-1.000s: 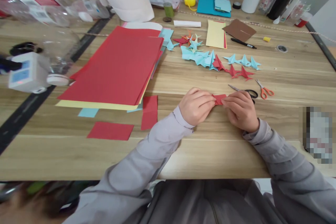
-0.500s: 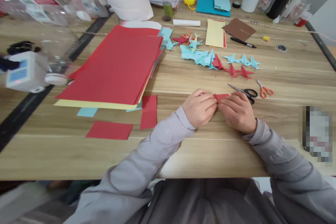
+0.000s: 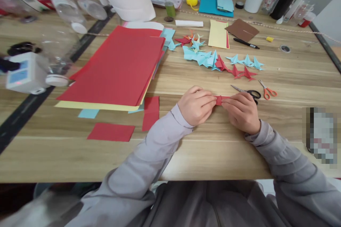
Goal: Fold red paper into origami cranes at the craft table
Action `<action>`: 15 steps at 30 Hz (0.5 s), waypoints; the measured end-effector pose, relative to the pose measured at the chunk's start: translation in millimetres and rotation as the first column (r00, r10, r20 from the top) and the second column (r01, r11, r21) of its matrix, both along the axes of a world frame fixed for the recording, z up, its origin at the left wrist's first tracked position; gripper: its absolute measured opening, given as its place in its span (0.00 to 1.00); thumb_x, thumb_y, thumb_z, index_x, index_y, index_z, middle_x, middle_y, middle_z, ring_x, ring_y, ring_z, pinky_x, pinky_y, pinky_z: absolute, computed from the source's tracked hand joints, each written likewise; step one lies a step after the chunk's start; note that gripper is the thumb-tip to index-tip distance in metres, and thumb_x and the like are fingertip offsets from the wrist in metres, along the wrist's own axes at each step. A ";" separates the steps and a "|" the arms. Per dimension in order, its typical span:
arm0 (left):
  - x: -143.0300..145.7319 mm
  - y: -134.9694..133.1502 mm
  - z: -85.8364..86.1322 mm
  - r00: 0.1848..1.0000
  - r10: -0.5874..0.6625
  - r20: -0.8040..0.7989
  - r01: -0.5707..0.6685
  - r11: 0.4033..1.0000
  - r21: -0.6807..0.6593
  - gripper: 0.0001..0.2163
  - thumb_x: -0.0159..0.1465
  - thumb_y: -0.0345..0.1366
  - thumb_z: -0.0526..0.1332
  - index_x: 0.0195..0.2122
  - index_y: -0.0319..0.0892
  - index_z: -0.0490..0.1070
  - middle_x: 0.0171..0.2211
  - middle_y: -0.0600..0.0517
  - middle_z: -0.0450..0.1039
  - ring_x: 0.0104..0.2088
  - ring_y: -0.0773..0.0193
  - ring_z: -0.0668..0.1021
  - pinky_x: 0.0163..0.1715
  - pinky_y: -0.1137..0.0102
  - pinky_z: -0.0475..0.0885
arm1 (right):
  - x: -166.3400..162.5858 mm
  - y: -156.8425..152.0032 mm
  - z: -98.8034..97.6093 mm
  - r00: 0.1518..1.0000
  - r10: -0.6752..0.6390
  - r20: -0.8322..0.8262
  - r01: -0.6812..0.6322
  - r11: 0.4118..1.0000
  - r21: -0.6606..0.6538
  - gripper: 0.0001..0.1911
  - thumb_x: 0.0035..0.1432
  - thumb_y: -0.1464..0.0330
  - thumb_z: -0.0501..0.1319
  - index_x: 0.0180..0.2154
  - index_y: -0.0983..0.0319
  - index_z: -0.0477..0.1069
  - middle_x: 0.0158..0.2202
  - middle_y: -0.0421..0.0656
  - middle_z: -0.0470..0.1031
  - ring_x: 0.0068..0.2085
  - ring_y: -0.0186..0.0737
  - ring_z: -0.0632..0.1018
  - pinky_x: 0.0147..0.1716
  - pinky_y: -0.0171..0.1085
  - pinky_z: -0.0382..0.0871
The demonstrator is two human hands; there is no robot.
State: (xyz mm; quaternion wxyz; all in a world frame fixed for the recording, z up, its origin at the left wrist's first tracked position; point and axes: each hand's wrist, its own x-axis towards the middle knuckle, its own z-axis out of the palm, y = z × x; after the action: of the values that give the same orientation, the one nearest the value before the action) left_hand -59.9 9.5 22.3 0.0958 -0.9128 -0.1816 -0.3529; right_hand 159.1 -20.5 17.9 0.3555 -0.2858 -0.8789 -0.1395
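Note:
A small folded piece of red paper point(image 3: 218, 100) lies between my two hands, partly covered by the fingers. My left hand point(image 3: 197, 105) pinches its left end, and my right hand point(image 3: 241, 111) has its fingers closed on the right end. Just behind my right hand are black-handled scissors point(image 3: 254, 94), their handle partly hidden by it. A pair of orange-handled scissors point(image 3: 269, 91) rests a little further right. Beyond the hands stand folded paper cranes, some light blue point(image 3: 247, 60) and some red point(image 3: 247, 73).
A stack of red sheets point(image 3: 112, 71) covers the left of the table. Two red paper rectangles point(image 3: 111, 132) lie in front of it. Plastic bottles point(image 3: 57, 67) and a white device point(image 3: 25, 72) stand far left. Brown paper point(image 3: 242, 29) and a black pen point(image 3: 246, 43) lie at the back right.
My left hand has slid a little to the left along the red paper, so more of its folded middle shows. My right hand has barely moved.

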 end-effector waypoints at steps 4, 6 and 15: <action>-2.6 1.3 0.6 0.998 0.016 0.060 -0.017 0.999 0.031 0.07 0.60 0.27 0.59 0.37 0.37 0.75 0.36 0.46 0.82 0.37 0.58 0.81 0.35 0.63 0.70 | 4.9 1.8 -2.6 0.999 -0.020 -0.042 0.019 1.000 -0.022 0.12 0.57 0.78 0.58 0.41 0.60 0.72 0.37 0.43 0.83 0.36 0.40 0.78 0.38 0.42 0.68; -2.0 0.7 -0.5 0.995 0.037 0.094 -0.037 0.999 0.000 0.07 0.60 0.27 0.59 0.37 0.37 0.75 0.37 0.46 0.82 0.37 0.57 0.81 0.35 0.62 0.70 | 7.1 3.1 -3.8 0.996 -0.038 -0.075 0.035 0.999 -0.035 0.12 0.58 0.78 0.58 0.41 0.59 0.73 0.38 0.43 0.83 0.37 0.40 0.79 0.38 0.42 0.68; 11.1 -2.3 -11.1 0.997 0.036 0.075 -0.033 0.998 -0.049 0.06 0.64 0.31 0.59 0.37 0.40 0.75 0.38 0.48 0.82 0.39 0.60 0.81 0.38 0.64 0.70 | 0.1 -1.9 -1.4 0.987 0.103 -0.123 -0.113 0.991 -0.073 0.13 0.61 0.76 0.57 0.46 0.58 0.72 0.41 0.45 0.82 0.41 0.41 0.79 0.40 0.43 0.71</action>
State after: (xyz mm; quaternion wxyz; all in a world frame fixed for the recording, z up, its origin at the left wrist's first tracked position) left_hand -48.8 7.1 11.2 0.0731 -0.8976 -0.2092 -0.3811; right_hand 159.2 -22.5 16.6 0.4023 -0.2594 -0.8754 -0.0675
